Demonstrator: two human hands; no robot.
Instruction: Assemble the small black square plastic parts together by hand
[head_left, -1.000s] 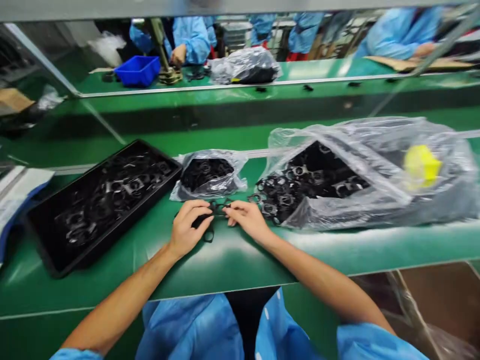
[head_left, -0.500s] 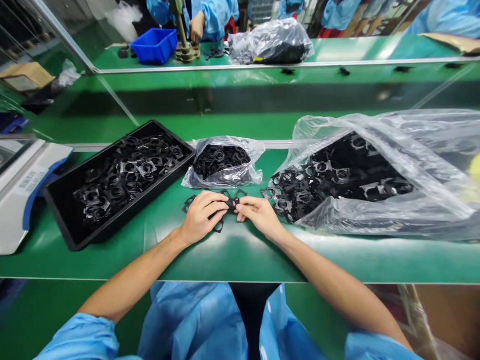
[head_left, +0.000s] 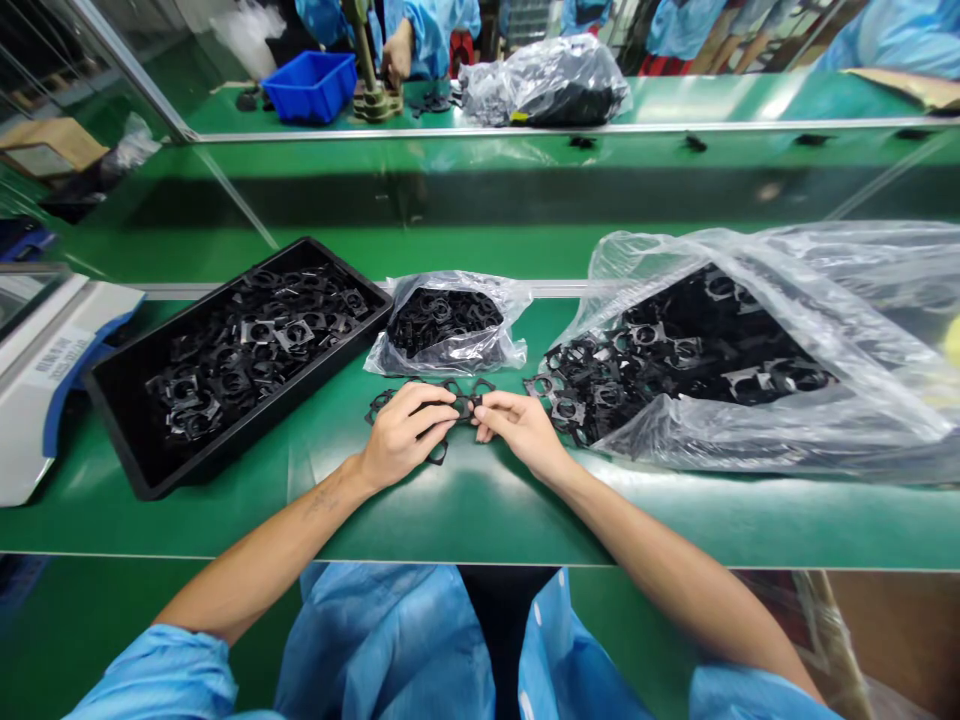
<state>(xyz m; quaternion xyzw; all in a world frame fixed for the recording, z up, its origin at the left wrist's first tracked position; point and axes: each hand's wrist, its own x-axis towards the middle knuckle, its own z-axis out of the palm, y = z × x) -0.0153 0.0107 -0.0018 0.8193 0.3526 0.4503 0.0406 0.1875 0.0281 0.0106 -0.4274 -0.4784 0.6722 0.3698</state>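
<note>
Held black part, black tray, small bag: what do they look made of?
Held part: dark, low-shine, probably plastic; too small to be sure.
Tray: likely moulded plastic, smooth and black with soft sheen.
Small bag: likely thin clear plastic film, judging by wrinkles and glints.

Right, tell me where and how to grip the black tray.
Likely best: grip the black tray by both long rims, mid-length, coming from its outer sides. It sits diagonally, long walls raised, loose black ring-shaped frames heaped inside, so a balanced hold should keep them from sliding.
</note>
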